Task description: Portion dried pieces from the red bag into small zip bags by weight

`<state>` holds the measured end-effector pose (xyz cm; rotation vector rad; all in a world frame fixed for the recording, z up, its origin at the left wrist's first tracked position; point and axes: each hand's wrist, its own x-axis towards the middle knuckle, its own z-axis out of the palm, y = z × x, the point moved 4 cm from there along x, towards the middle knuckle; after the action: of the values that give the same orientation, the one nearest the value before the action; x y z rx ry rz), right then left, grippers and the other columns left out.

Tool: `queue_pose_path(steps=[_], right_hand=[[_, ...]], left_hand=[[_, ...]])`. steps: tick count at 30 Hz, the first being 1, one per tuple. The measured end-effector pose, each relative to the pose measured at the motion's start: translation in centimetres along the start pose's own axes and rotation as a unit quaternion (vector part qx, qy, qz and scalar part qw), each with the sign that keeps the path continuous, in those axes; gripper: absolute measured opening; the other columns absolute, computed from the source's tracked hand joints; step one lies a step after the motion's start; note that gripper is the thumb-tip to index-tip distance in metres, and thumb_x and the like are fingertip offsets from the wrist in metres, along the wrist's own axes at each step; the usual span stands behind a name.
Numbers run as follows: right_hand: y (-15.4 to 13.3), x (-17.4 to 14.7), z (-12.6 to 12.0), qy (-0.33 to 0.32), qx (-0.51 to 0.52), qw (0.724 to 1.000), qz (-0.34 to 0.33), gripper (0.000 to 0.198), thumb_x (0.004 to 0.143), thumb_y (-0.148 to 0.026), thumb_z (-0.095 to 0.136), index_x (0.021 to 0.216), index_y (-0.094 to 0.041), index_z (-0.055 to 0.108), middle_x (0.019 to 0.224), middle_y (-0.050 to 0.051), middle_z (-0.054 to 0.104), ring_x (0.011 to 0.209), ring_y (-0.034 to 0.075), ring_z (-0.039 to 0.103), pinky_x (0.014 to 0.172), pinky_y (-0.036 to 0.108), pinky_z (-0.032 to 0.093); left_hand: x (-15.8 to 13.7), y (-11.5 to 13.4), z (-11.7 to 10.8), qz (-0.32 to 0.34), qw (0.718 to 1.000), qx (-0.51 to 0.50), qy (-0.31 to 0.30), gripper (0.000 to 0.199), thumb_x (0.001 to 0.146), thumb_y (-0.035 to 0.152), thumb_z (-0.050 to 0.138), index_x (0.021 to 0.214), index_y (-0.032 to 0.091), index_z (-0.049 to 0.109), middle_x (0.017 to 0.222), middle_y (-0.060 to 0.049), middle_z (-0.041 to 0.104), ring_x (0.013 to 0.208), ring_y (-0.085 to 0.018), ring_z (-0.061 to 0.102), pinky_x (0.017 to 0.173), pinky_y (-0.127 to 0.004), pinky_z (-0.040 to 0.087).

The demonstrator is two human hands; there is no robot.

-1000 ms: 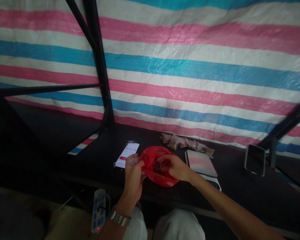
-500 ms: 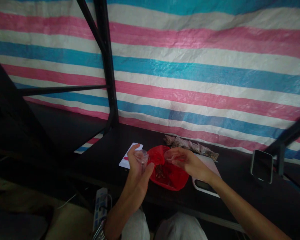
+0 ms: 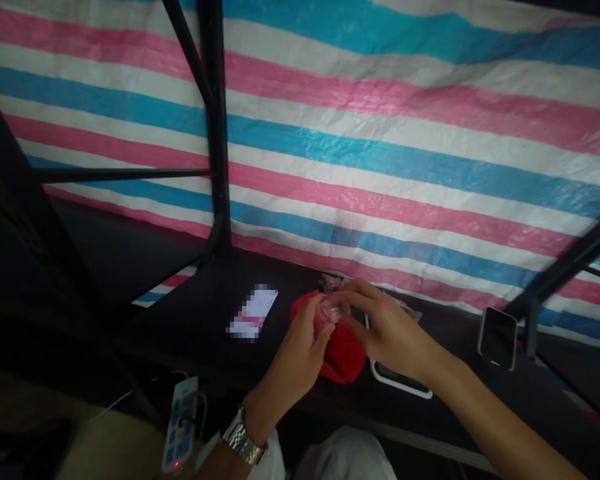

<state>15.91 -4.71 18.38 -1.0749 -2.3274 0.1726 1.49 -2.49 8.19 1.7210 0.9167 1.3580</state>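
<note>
Above a red plastic bag [image 3: 344, 360], both hands meet at a small crumpled clear plastic bag [image 3: 334, 309]. My left hand [image 3: 303, 343] pinches its near left side, thumb and fingers closed. From the right, my right hand [image 3: 387, 327] grips the edge of the same clear plastic with bent fingers. Whether a second clear piece is between the right fingers is hard to make out. The red bag lies on the black table, its opening partly covered by the hands. To its right, a white scale [image 3: 403, 382] with a dark display sits partly under my right hand.
Clear packets of brown dry pieces [image 3: 330, 282] lie behind the hands, mostly hidden. A white and pink card-like item [image 3: 254, 313] is at left. A phone [image 3: 498, 338] leans at right. Black frame posts [image 3: 220, 133] and a striped sheet [image 3: 405, 160] stand behind; a power strip [image 3: 180, 423] is below.
My hands were apart, each with something clear in its fingers. They have come together over the red bag, the left moving right. The view has shifted slightly.
</note>
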Motion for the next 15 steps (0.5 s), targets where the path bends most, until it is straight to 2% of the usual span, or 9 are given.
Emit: queue_pose_path(steps=[4,10,12,15], right_hand=[[-0.8,0.0,0.2,-0.028,-0.047,0.998,-0.038,0.055,0.094,0.003,0.052,0.137,-0.026,0.07,0.136,0.013,0.063,0.119,0.026,0.069,0.101,0.046,0.061],[-1.4,0.4,0.6,-0.041,-0.074,0.994,-0.072,0.052,0.095,0.003,0.048,0.134,-0.024,0.07,0.139,0.013,0.063,0.124,0.028,0.069,0.102,0.046,0.061],[-1.1,0.6,0.3,-0.016,-0.059,0.996,-0.065,0.051,0.097,0.0,0.05,0.136,-0.026,0.069,0.136,0.011,0.064,0.122,0.026,0.069,0.103,0.045,0.06],[-0.2,0.5,-0.7,0.05,-0.034,0.998,-0.019,0.045,0.099,-0.006,0.055,0.137,-0.027,0.068,0.134,0.011,0.066,0.121,0.026,0.069,0.105,0.044,0.058]], left_hand=[[-0.1,-0.2,-0.2,-0.007,1.0,0.006,-0.013,0.049,0.101,0.024,0.054,0.149,0.021,0.047,0.156,-0.017,0.058,0.148,-0.03,0.053,0.127,-0.054,0.037],[-0.1,0.0,-0.4,-0.014,0.999,-0.035,-0.021,0.05,0.101,0.028,0.054,0.149,0.019,0.047,0.156,-0.019,0.057,0.147,-0.029,0.054,0.128,-0.053,0.036],[0.0,0.1,-0.9,-0.024,0.998,-0.052,0.001,0.046,0.1,0.029,0.054,0.145,0.019,0.051,0.151,-0.018,0.061,0.142,-0.03,0.057,0.125,-0.053,0.038],[-0.3,0.0,-2.6,-0.063,0.992,-0.074,0.075,0.041,0.099,0.033,0.056,0.138,0.021,0.057,0.14,-0.014,0.066,0.132,-0.029,0.063,0.119,-0.05,0.045]])
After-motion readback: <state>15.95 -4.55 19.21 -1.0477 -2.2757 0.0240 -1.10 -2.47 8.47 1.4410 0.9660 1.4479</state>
